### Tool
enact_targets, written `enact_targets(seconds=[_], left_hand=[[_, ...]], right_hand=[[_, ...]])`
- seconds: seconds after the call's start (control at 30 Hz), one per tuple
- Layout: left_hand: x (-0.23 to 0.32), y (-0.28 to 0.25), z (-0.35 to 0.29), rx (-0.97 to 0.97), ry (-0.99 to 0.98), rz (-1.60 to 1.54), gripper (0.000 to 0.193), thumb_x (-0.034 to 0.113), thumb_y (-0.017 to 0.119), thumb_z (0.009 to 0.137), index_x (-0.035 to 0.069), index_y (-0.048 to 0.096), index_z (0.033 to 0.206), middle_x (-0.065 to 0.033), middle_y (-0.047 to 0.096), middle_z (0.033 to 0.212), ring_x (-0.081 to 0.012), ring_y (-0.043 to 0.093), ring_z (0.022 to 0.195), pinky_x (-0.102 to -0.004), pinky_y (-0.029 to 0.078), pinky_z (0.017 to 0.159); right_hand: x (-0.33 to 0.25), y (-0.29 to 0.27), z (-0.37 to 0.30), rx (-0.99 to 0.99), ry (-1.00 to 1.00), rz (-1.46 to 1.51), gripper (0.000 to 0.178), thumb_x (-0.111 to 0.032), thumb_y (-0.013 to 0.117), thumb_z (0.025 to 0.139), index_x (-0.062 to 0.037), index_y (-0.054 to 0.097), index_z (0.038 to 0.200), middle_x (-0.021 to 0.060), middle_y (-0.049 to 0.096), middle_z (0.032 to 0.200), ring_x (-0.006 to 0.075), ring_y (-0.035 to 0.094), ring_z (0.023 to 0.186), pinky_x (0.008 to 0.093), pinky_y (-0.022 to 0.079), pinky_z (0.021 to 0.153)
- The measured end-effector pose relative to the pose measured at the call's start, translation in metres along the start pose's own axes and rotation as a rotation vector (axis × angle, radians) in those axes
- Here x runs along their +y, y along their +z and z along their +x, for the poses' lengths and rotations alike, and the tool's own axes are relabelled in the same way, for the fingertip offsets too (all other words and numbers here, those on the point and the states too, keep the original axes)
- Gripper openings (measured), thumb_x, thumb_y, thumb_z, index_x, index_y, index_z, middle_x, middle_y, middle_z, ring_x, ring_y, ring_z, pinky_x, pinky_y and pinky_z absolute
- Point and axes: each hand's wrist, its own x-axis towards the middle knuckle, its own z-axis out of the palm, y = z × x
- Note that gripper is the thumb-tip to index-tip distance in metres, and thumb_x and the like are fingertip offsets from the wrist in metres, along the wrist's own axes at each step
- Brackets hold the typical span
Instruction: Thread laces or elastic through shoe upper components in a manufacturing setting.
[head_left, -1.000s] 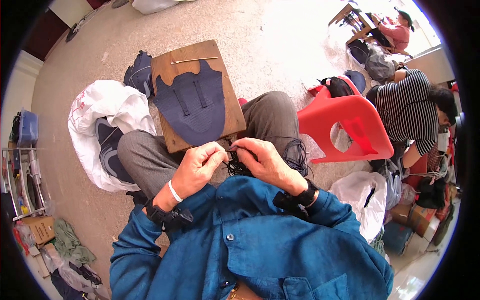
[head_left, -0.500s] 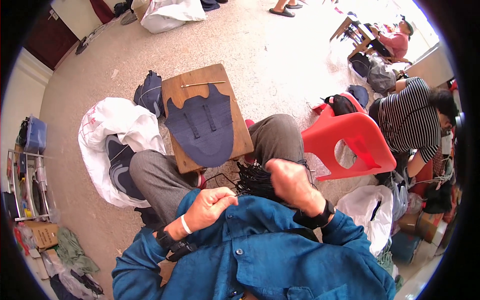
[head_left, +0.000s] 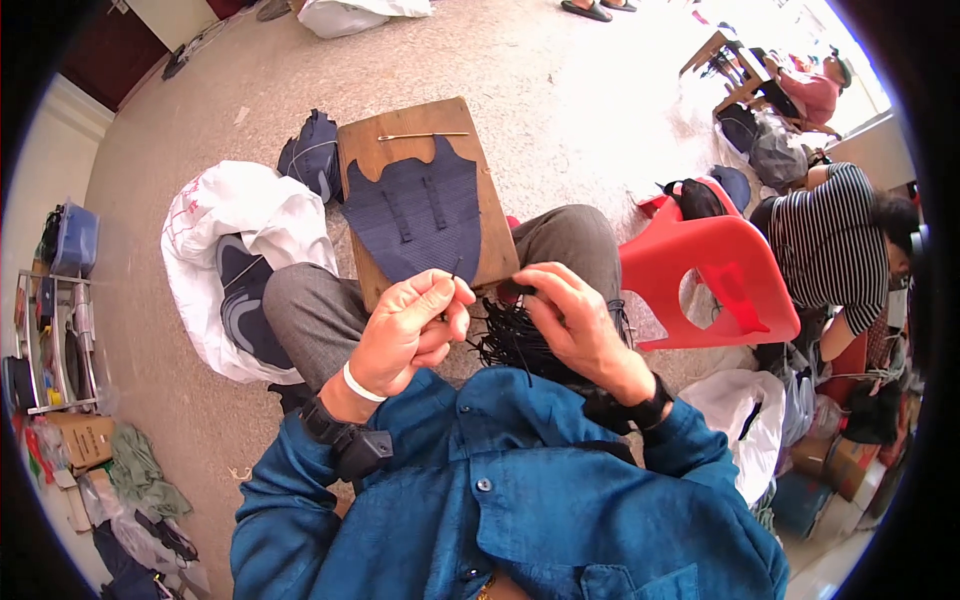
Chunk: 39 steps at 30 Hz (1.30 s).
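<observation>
My left hand (head_left: 412,328) is closed, with thumb and forefinger pinching a thin black cord (head_left: 457,270) whose tip sticks up. To its right, my right hand (head_left: 578,325) is also closed, its fingertips round something small and black, probably cord; the fingers partly hide it. Below and between them a bundle of black cords (head_left: 512,338) hangs at my lap. Just beyond the hands, a dark blue ribbed fabric piece (head_left: 415,215) with two dark strips lies on a wooden board (head_left: 492,215). A long thin needle-like tool (head_left: 423,135) rests near the board's far edge.
On the left sits a white sack (head_left: 195,300) holding dark blue pieces, with a tied dark bundle (head_left: 312,160) beside the board. A red plastic stool (head_left: 745,290) stands at right, near a person in a striped top (head_left: 830,240). A white bag (head_left: 735,415) lies below it.
Both my hands have moved forward, toward the fabric piece. My right hand has come out of its blur, and a cord tip now shows above my left fingers. The whole view has shifted slightly.
</observation>
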Motion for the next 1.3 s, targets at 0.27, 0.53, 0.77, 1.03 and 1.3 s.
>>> enact_targets(seconds=[0.27, 0.53, 0.77, 1.03, 1.3], left_hand=[[-0.026, -0.002, 0.009, -0.099, -0.094, -0.003, 0.03, 0.028, 0.044, 0.104, 0.003, 0.06, 0.105, -0.0044, 0.063, 0.08, -0.0015, 0.029, 0.042, -0.0204, 0.026, 0.038], [-0.041, -0.048, 0.021, -0.031, -0.015, -0.495, 0.03, 0.025, 0.047, 0.101, 0.004, 0.057, 0.119, -0.0068, 0.063, 0.106, -0.0122, 0.054, 0.071, -0.0278, 0.047, 0.07], [-0.053, -0.045, 0.032, 0.006, 0.151, -0.584, 0.029, -0.002, 0.046, 0.094, 0.002, 0.054, 0.121, -0.016, 0.06, 0.121, -0.0264, 0.058, 0.115, -0.0396, 0.047, 0.103], [-0.053, -0.025, 0.033, 0.065, 0.352, -0.278, 0.03, -0.001, 0.045, 0.095, 0.001, 0.048, 0.126, -0.0179, 0.059, 0.125, -0.0271, 0.057, 0.118, -0.0357, 0.044, 0.103], [-0.057, -0.03, 0.029, 0.158, 0.333, -0.334, 0.032, 0.01, 0.047, 0.1, 0.002, 0.047, 0.131, -0.0125, 0.061, 0.122, -0.0215, 0.058, 0.111, -0.0356, 0.045, 0.099]], right_hand=[[-0.011, 0.04, 0.014, -0.039, 0.474, 1.169, 0.016, -0.011, 0.059, 0.097, 0.0029, 0.066, 0.101, 0.0018, 0.064, 0.088, 0.0084, 0.058, 0.08, 0.0232, 0.048, 0.072], [-0.012, 0.031, 0.016, -0.001, 0.521, 0.899, 0.014, -0.011, 0.052, 0.1, -0.0027, 0.063, 0.103, -0.0043, 0.053, 0.074, 0.003, 0.047, 0.061, 0.0186, 0.039, 0.054], [-0.008, 0.064, 0.01, 0.036, 0.256, 0.579, 0.01, -0.008, 0.058, 0.094, 0.0013, 0.061, 0.098, 0.0038, 0.058, 0.07, 0.0091, 0.052, 0.063, 0.0261, 0.043, 0.056], [-0.005, 0.082, 0.016, 0.017, 0.315, 0.485, 0.015, -0.012, 0.063, 0.09, 0.0018, 0.063, 0.094, 0.0141, 0.064, 0.073, 0.0172, 0.062, 0.065, 0.0313, 0.048, 0.059], [0.009, 0.09, 0.012, 0.048, 0.471, 0.812, 0.018, -0.016, 0.063, 0.093, 0.0021, 0.062, 0.089, -0.0038, 0.057, 0.071, 0.0015, 0.047, 0.067, 0.0221, 0.038, 0.054]])
